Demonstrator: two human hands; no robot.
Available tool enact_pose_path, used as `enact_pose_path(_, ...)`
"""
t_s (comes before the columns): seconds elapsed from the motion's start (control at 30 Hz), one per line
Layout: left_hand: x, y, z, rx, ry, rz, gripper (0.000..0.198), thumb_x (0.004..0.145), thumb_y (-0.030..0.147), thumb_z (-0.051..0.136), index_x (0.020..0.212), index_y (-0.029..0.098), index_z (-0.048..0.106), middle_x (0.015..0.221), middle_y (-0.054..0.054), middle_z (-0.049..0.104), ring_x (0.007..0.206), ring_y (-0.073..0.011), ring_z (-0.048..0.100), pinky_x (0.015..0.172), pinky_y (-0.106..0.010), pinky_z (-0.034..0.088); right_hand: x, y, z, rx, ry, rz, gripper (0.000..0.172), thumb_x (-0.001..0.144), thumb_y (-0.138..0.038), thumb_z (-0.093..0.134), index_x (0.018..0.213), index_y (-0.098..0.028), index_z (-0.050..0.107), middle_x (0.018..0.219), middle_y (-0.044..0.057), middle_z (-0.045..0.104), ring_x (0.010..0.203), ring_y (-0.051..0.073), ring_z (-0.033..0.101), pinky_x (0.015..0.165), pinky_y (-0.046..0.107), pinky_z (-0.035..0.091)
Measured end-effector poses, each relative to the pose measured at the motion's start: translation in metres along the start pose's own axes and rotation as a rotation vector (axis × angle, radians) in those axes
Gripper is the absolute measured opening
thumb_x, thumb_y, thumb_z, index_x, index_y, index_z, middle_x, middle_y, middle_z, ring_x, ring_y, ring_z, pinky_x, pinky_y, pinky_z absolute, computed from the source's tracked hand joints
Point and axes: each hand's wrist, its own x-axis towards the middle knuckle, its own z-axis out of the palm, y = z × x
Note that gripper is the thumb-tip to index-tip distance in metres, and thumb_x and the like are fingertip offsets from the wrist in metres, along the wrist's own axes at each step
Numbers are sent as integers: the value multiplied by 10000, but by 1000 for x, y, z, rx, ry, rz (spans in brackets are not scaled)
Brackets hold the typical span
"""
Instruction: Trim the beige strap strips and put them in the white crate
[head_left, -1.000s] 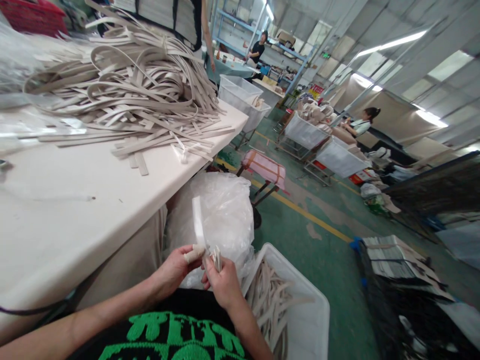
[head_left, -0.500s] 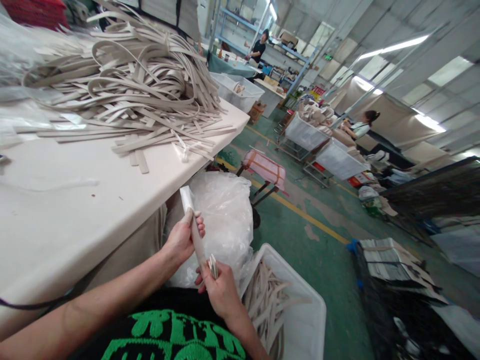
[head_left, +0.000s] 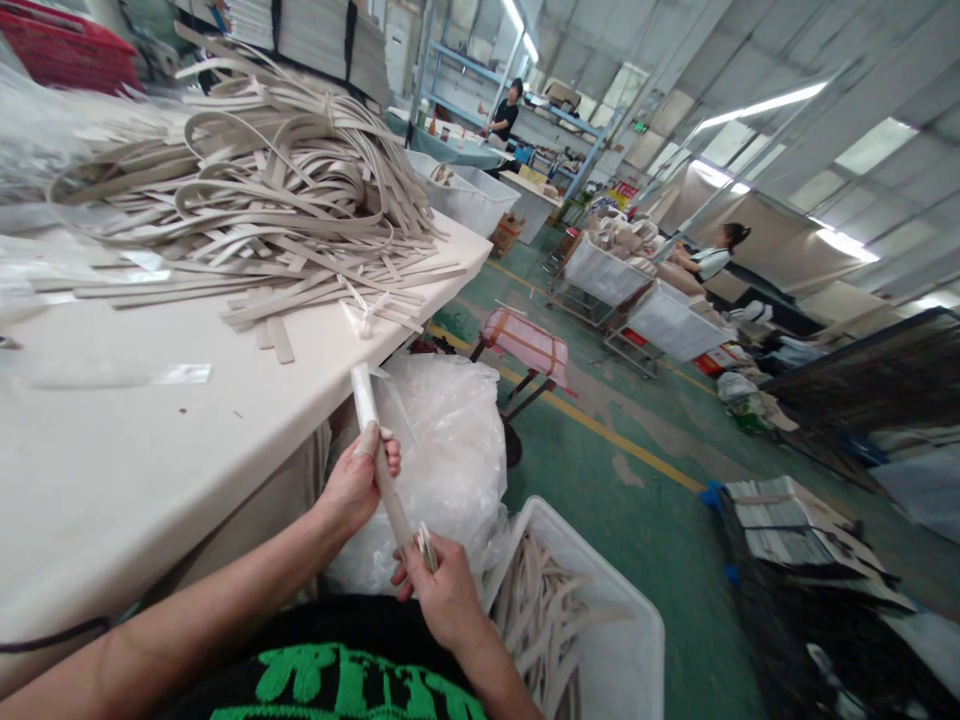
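Between my two hands runs a beige strap with a clear plastic sleeve over its upper end. My left hand is closed around the strap and sleeve, thumb on top. Lower down, my right hand pinches the strap's other end; folded strap ends stick up between its fingers. Both hands are in front of the table's edge, above a heap of clear plastic bags. On the white table lies a large tangled pile of beige straps.
A white plastic bin with loose straps stands at lower right. Beyond it are a pink-topped stool and bundled stacks on the floor. Two people work farther back near white carts. A red basket sits at far left.
The view has shifted slightly. The plastic sleeve now shows a loose flap spreading out beside the strap's upper end. Both hands keep their grip in nearly the same place.
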Motion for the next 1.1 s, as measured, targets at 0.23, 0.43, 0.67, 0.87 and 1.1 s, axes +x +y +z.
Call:
enact_pose_path(0.23,-7,-16,-7,0,58,-96,279,826,382,707,793,143,567,654,6,604,525,-68,541,503,-154,479,10,10,9,65,52,13,604,894,-692,423,812,-131,633,609,38,652,454,117,592,475,211,452)
enact_pose_path(0.43,-24,-29,-17,90,11,-285,318,895,464,570,831,153,588,653,-11,612,366,-112,487,258,-204,311,14,8,9,-3,26,0,566,920,-655,417,730,-155,601,590,23,637,478,115,602,513,205,463)
enact_pose_path(0.67,-18,-27,-29,52,152,-99,206,889,298,636,777,125,623,737,-68,696,647,-115,660,632,-198,550,6,17,6,-55,3,51,498,937,-597,440,753,-163,602,604,20,648,470,121,607,483,204,439)
enact_pose_path(0.87,-22,-27,-29,84,53,-194,267,874,381,638,804,124,637,744,-71,701,489,-122,601,471,-233,506,12,14,13,-17,44,27,523,934,-625,421,781,-162,608,653,28,668,492,116,620,493,196,451)
enact_pose_path(1.1,-21,-23,-29,84,125,-142,264,819,385,708,772,131,649,737,-69,711,621,-141,650,567,-223,515,4,23,10,-47,11,59,431,947,-532,452,828,-160,632,553,1,620,432,126,588,445,202,419)
